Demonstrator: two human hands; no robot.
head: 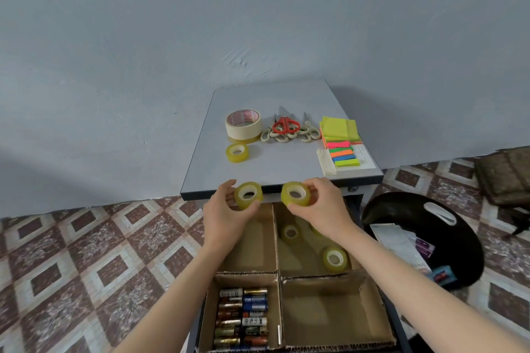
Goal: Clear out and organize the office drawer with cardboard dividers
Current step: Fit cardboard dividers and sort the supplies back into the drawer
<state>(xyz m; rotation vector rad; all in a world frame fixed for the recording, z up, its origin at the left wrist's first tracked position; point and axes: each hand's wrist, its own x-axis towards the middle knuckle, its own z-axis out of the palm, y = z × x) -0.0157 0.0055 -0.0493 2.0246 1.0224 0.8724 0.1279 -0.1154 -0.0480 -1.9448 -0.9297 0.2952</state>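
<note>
L hand [226, 213] grips one glossy tape ring [254, 190], R hand [324, 209] another.

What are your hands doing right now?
Left hand: holds the left tape roll.
Right hand: holds the right tape roll.

**Surroundings on my feed**

I am seeing a blue-grey wall [172, 37] filling the upper half, with pale scuff marks [238, 59] showing above the grey tabletop [275, 163]. A floor [86, 252] of brown and cream diamond tiles is running along both sides. At right, a black bag [395, 209] is lying open on the floor, holding white packaging [395, 241] and a small blue packet [443, 275]. A brown woven item [504, 178] is sitting beyond it.
</note>
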